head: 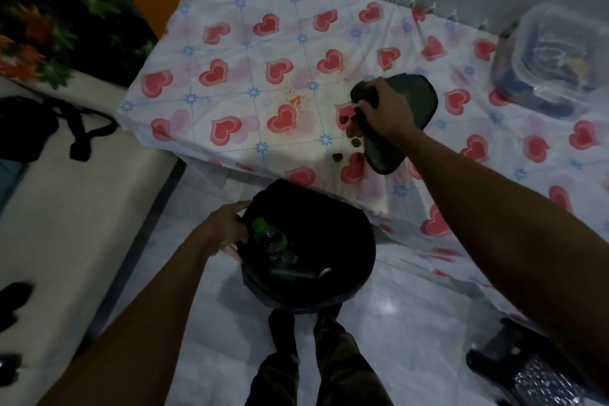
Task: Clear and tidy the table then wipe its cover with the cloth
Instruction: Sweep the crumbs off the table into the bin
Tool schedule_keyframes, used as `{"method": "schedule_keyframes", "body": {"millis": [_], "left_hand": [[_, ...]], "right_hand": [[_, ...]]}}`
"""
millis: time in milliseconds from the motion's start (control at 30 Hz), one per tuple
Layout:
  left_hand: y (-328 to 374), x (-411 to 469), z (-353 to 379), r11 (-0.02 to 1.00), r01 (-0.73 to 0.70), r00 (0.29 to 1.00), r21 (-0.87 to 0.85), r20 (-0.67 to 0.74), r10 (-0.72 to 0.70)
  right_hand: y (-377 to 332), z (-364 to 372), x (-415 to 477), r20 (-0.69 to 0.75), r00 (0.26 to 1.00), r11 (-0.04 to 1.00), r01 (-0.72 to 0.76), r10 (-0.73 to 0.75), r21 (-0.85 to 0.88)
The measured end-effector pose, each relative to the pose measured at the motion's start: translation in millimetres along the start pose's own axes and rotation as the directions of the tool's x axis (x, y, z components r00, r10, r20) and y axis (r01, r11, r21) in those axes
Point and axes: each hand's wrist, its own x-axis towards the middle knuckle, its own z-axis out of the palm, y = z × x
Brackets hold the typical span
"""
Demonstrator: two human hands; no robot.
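1. Fingers of the right hand [382,109] are curled round the upper rim of a dark oval tray [416,93]. Those of the left hand [227,227] grip the near-left rim of a black bin [329,224].
2. A heart-printed table cover [263,43] drapes the table and hangs over its front edge. Near the middle it carries an orange stain [295,100].
3. The bin stands on the pale floor just in front of the table edge, below the tray.
4. A clear lidded plastic container [557,53] sits on the cover at the far right, well apart from the tray.
5. The tray is tilted on the cover, its lower end near the table's front edge.
6. Inside the bin lies a bottle [272,239] with a green cap.
7. Small brown crumbs [354,133] lie on the cover just beside the tray's left edge, some close to the table's edge.
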Motion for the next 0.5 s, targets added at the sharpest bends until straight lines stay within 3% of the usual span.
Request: {"method": "schedule_keyframes", "body": {"millis": [300,500], "left_hand": [[15,0,11,1.0,0.001,1.0,-0.012,0.02,-0.001],[18,2,16,1.0,-0.013,0.999,0.016,0.043,0.013]], "right_hand": [[3,10,-11,-0.02,0.993,0.994,0.113,-0.113,0.0],[-15,10,-44,0.07,0.973,0.963,0.204,-0.22,0.178]]}}
